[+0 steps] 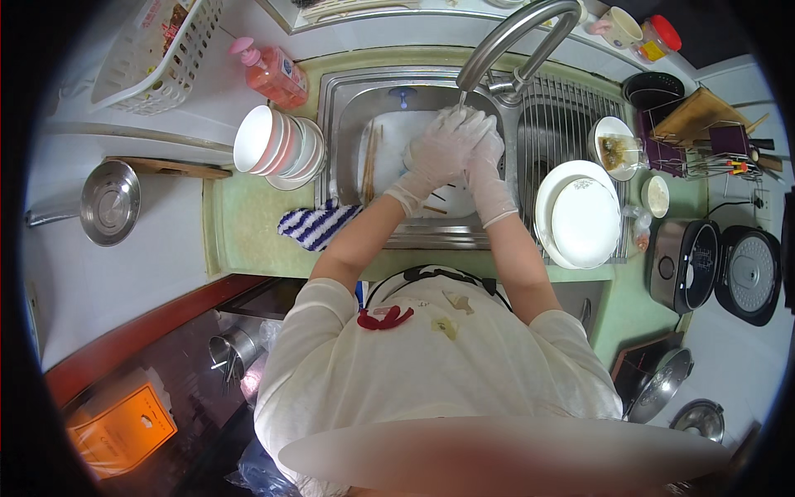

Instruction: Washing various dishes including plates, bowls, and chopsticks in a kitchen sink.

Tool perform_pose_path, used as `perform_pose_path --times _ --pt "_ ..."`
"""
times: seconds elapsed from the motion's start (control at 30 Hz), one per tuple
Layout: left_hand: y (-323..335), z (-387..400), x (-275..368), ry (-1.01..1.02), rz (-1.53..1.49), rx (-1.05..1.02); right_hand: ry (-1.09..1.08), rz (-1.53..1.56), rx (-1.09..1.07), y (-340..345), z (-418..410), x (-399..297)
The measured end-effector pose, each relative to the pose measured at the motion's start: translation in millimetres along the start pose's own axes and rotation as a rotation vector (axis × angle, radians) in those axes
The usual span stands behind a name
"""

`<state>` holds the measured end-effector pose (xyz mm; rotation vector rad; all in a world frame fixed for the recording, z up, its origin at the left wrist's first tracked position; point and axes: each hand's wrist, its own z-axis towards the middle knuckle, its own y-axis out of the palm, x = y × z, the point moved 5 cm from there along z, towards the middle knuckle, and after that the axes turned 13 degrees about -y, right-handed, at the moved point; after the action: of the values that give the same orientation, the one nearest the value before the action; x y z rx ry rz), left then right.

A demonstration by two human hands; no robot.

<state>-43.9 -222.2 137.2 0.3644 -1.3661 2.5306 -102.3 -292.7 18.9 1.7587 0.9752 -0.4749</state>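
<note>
Both my hands wear thin, whitish translucent gloves and are pressed together under the tap in the left sink basin (348, 124). My left hand (435, 149) overlaps my right hand (487, 146), and whatever may lie between them is hidden. A thin stream of water falls from the steel faucet (497, 43) onto the fingers. White suds (397, 127) fill the basin around the hands. Wooden chopsticks (371, 161) lie along the left side of the suds, and dark stick tips (438, 196) show beneath my wrists.
Stacked bowls (279, 146) and a pink soap pump bottle (276, 74) stand left of the sink. A striped cloth (320, 225) hangs over its front-left edge. White plates (586, 214) and a bowl with food remains (615, 149) sit right, near an open rice cooker (683, 267).
</note>
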Motion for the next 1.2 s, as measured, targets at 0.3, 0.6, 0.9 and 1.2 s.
perform_pose_path --times 0.3,0.6,0.9,1.2 --pt "59.4 33.4 -98.7 -0.75 -0.826 -0.847 -0.284 -0.445 -0.108 30.5 -35.8 -37.3" --pt "43.1 -34.1 -77.2 -1.112 -2.273 -0.418 0.164 0.204 -0.257 20.4 11.9 -4.8" --pt "31.0 -31.7 -64.1 -1.095 -1.823 -0.406 0.201 -0.18 -0.027 -19.3 15.6 6.5" --pt "37.8 -26.4 -15.1 -0.085 -0.095 -0.4 -0.098 -0.492 -0.372 23.7 -12.6 -36.6"
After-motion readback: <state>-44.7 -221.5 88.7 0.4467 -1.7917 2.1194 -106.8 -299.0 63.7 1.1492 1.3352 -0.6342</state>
